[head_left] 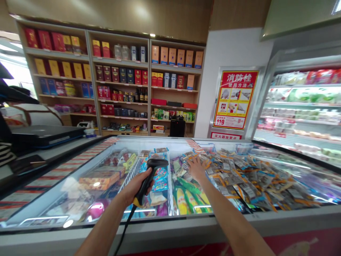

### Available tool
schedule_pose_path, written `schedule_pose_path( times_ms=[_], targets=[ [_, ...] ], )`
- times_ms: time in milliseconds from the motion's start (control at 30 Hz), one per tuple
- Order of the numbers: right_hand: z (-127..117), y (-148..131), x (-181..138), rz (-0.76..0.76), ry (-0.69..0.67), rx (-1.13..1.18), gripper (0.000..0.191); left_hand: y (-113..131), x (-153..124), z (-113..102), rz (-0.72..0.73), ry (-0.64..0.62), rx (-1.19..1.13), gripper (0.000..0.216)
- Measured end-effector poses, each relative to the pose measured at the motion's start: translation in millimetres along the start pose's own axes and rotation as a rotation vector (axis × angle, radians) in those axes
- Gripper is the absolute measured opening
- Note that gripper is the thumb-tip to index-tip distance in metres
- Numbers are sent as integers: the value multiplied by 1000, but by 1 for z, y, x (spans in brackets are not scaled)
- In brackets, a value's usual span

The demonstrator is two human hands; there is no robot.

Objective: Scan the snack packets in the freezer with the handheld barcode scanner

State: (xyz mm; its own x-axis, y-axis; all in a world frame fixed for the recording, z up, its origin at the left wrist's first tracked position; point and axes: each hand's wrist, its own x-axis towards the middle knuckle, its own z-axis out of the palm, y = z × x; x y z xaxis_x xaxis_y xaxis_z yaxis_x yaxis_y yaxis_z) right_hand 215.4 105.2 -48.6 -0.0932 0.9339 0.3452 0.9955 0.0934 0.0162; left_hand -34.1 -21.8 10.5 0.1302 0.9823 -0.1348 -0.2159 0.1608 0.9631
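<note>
My left hand (134, 186) is wrapped round the handle of a black and yellow barcode scanner (149, 174), whose head points to the right and whose cable hangs down toward me. Stretched forward over the freezer, my right hand (196, 168) has its fingers spread at the left edge of a wide pile of small packets (245, 174). The packets are grey with orange and blue edges and seem to lie on the glass top of the chest freezer (183, 222). Whether the fingertips press on a packet is hard to see.
Under the glass are blue ice-cream packs (160, 183) in a white wire basket and corn-shaped packs (183, 201). A counter with a black device (48, 133) stands at the left. Behind are shelves of boxes (122, 76); a lit cooler (301, 106) is at the right.
</note>
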Motion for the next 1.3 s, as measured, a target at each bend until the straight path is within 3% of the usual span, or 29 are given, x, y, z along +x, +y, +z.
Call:
schedule_pose_path(
  times_ms=[167, 300, 500, 667, 833, 1067, 1200, 1300],
  targets=[
    [-2, 8, 19, 56, 66, -42, 39, -1, 8, -18, -28, 46, -60, 29],
    [-1, -25, 40, -81, 143, 7, 38, -2, 17, -30, -42, 73, -108, 29],
    [19, -98, 92, -235, -56, 150, 44, -3, 24, -49, 11, 89, -115, 31],
    [33, -120, 121, -287, -181, 171, 48, -2, 28, -54, 6, 120, -105, 33],
    [27, -103, 104, -285, -181, 138, 39, -2, 31, -50, -5, 71, -128, 33],
    [-11, -64, 47, -326, -130, 8, 27, 1, 16, -37, -31, 34, -116, 34],
    [-21, -55, 32, -184, -58, 58, 34, 4, 6, -22, -11, 19, -76, 33],
    [-17, -55, 24, -75, -122, 108, 45, 4, 2, -13, -9, 7, -48, 34]
  ],
)
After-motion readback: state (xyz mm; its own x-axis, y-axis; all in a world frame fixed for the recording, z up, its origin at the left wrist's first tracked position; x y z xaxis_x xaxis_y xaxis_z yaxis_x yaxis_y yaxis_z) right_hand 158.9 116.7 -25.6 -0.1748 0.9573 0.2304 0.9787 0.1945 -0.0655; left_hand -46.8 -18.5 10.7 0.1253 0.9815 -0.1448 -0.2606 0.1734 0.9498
